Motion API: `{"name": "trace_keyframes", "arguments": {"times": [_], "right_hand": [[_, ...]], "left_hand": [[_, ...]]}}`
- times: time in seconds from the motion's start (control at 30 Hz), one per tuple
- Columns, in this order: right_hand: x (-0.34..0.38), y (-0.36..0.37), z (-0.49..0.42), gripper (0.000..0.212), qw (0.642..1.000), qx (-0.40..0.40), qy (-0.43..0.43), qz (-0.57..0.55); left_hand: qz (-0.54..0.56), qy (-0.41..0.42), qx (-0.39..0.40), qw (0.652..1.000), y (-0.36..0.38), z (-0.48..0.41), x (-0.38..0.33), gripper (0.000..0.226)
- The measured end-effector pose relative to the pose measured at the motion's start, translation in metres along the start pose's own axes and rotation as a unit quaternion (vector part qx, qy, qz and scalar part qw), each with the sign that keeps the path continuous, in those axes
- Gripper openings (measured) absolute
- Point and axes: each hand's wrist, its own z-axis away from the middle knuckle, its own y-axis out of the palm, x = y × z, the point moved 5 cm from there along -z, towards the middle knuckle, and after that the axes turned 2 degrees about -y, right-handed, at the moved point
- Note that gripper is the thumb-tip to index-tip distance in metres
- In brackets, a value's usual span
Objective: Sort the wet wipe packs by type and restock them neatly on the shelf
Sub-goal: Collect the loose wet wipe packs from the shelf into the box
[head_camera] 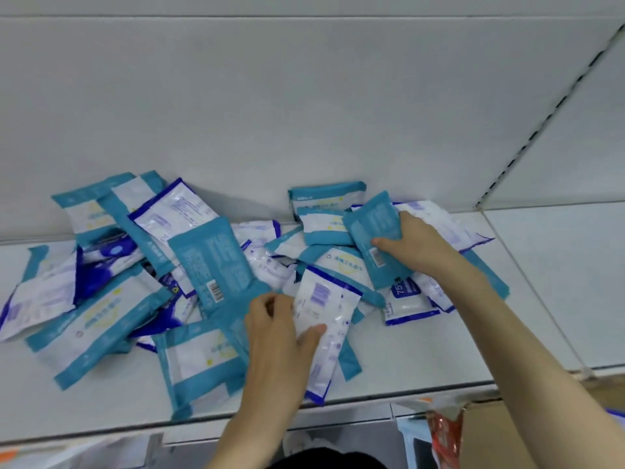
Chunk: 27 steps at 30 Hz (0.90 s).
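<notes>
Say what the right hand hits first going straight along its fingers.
Beyond the teal pack it grips, the right hand likely meets the teal-and-white pack up-left of it; depth unclear.

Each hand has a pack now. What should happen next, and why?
Probably lift the teal pack in the right hand off the heap and lay it on the bare shelf to the right, starting a teal row. The left hand holds a white pack, the other type.
</notes>
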Motion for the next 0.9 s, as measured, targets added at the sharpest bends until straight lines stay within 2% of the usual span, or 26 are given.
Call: {"name": "trace_keyframes", "arguments": {"times": [0.1, 0.17, 0.27, 0.33, 0.4, 0.47, 0.53, 0.57, 0.6, 0.67, 0.73, 0.83, 0.9], "right_hand": [[-0.008, 0.007, -0.015, 0.057, 0.999, 0.022, 0.023, 0.024], [-0.010, 0.003, -0.022, 0.068, 0.999, 0.009, 0.035, -0.003], [-0.010, -0.006, -0.020, 0.087, 0.991, -0.066, 0.064, -0.098], [-0.008, -0.007, -0.015, 0.090, 0.987, -0.122, 0.038, -0.094], [-0.005, -0.008, -0.003, 0.086, 0.981, -0.157, 0.010, -0.110], [-0.012, -0.009, 0.015, 0.076, 0.963, -0.166, 0.032, -0.208], [-0.023, -0.009, 0.043, 0.048, 0.905, -0.145, 0.074, -0.394], [-0.028, -0.009, 0.059, 0.032, 0.873, -0.130, 0.082, -0.462], [-0.033, -0.009, 0.077, 0.023, 0.856, -0.124, 0.080, -0.495], [-0.043, -0.010, 0.116, 0.021, 0.839, -0.124, 0.055, -0.527], [-0.052, -0.007, 0.156, 0.029, 0.814, -0.126, 0.033, -0.566], [-0.064, 0.010, 0.221, 0.033, 0.772, -0.100, 0.028, -0.628], [-0.077, 0.027, 0.265, 0.028, 0.749, -0.083, 0.039, -0.656]], "left_hand": [[0.002, -0.020, 0.001, 1.000, 0.009, 0.014, -0.006, 0.041], [0.000, -0.036, -0.012, 0.999, 0.013, 0.021, -0.008, 0.041], [0.028, -0.057, -0.042, 0.997, 0.015, 0.030, -0.007, 0.035], [0.070, -0.067, -0.067, 0.993, 0.012, 0.034, -0.006, 0.032], [0.089, -0.080, -0.084, 0.989, 0.008, 0.035, -0.004, 0.032], [0.089, -0.089, -0.088, 0.988, 0.005, 0.032, -0.002, 0.028], [0.086, -0.092, -0.067, 0.990, 0.005, 0.028, -0.001, 0.025], [0.080, -0.090, -0.058, 0.991, 0.005, 0.026, -0.001, 0.025], [0.067, -0.083, -0.057, 0.993, 0.005, 0.026, -0.003, 0.025], [0.035, -0.056, -0.077, 0.995, 0.003, 0.031, -0.007, 0.024], [0.046, -0.014, -0.110, 0.993, -0.004, 0.049, -0.014, 0.023], [0.094, 0.058, -0.161, 0.981, -0.018, 0.095, -0.018, 0.024], [0.174, 0.066, -0.152, 0.971, -0.017, 0.132, -0.013, 0.024]]}}
